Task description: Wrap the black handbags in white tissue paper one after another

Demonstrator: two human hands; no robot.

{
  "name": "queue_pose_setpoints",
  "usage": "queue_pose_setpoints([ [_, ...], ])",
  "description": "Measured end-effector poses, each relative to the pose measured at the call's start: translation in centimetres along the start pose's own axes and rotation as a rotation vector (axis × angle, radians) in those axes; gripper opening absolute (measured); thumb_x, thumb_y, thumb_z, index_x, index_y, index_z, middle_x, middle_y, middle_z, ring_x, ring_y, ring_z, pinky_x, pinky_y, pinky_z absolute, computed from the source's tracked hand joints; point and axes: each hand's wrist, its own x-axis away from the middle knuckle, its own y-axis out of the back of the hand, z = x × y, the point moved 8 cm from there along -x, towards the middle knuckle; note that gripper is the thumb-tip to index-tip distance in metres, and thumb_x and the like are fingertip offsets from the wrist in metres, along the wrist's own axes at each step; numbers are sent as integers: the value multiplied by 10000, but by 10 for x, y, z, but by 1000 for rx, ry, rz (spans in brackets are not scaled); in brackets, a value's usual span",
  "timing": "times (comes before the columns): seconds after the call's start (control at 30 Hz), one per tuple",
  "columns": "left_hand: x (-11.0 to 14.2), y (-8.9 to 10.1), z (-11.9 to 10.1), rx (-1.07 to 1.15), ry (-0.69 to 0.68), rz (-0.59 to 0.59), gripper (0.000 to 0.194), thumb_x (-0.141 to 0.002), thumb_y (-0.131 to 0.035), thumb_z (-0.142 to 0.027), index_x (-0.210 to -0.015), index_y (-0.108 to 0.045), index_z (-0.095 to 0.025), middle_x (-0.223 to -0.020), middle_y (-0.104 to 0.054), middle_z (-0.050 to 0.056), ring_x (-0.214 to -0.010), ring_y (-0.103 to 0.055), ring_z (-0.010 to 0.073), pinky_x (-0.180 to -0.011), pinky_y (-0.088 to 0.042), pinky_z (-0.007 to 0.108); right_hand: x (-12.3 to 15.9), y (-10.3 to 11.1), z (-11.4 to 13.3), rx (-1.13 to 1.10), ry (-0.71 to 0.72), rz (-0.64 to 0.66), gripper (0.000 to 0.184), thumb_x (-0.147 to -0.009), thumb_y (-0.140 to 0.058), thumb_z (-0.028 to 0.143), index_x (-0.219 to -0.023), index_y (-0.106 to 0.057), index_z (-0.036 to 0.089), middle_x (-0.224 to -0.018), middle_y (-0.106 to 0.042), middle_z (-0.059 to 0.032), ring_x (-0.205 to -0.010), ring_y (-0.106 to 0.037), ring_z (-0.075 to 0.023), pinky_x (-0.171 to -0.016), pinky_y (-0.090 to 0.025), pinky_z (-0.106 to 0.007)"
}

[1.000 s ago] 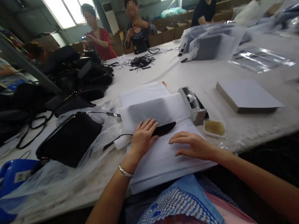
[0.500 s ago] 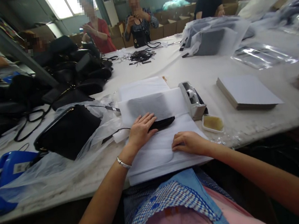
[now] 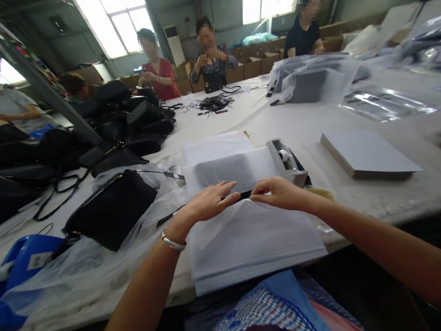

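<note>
A dark bag lies under a translucent white paper flap (image 3: 227,170), and its black edge (image 3: 245,195) shows along the near side. My left hand (image 3: 212,201) rests on that near edge with its fingers stretched out. Just right of it, my right hand (image 3: 276,194) pinches the raised edge of a thin white paper sheet (image 3: 247,223) drawn up against the bag. More white sheets (image 3: 255,262) lie stacked beneath, reaching the table's front edge. Left of the stack, a black handbag (image 3: 112,209) sits on clear plastic.
A tape dispenser (image 3: 283,161) stands beside the wrapped bag, partly hiding a yellow sponge (image 3: 321,193). Further right is a cardboard stack (image 3: 368,151). A blue jug (image 3: 22,262) stands at left, below piled black bags (image 3: 119,118). Several people work around the table (image 3: 298,119).
My right hand has moved up and away from me, lifting the paper's near edge to the bag. My left hand stays on the bag, now flatter. The camera view has tilted upward.
</note>
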Motion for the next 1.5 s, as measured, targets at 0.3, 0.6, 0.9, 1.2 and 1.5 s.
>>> queue_pose_setpoints([
  [0.3,-8,8,1,-154,53,-175,291,-934,-506,-389,-1143,-614,-217,-1121,-705,80,-1025,-670,257,-865,-490,329,-27,32,3,99,40,-170,232,-908,-582,394,-939,-741,229,-921,-747,-23,-830,-676,-181,-783,-495,-281],
  [0.6,-7,3,3,-173,6,-301,143,-919,-540,-192,-1045,-593,-235,-1441,-531,62,-1084,-663,213,-886,-523,300,-27,4,26,525,278,-153,248,-780,-659,119,-1015,-641,198,-1222,-669,-85,-1120,-606,-251,-1062,-373,-406],
  [0.9,9,-1,30,-221,205,-306,366,-831,-526,-32,-1129,-552,-242,-1260,-665,60,-1168,-627,220,-943,-510,325,-37,0,-9,516,107,-91,339,-759,-565,58,-1046,-634,224,-1024,-730,-50,-984,-661,-239,-833,-468,-304],
  [1.2,5,12,47,-267,314,-329,176,-890,-550,-172,-1027,-592,-275,-912,-749,16,-871,-717,240,-704,-488,290,-54,13,-20,533,37,-163,259,-790,-612,121,-1001,-644,267,-953,-746,-4,-864,-696,-211,-694,-428,-255],
  [1.5,0,25,49,-252,330,-417,214,-951,-486,-288,-1146,-574,-282,-961,-750,29,-881,-715,231,-714,-468,287,-61,18,-27,365,35,-265,177,-913,-592,369,-1058,-625,274,-984,-748,-15,-898,-701,-212,-711,-449,-273],
])
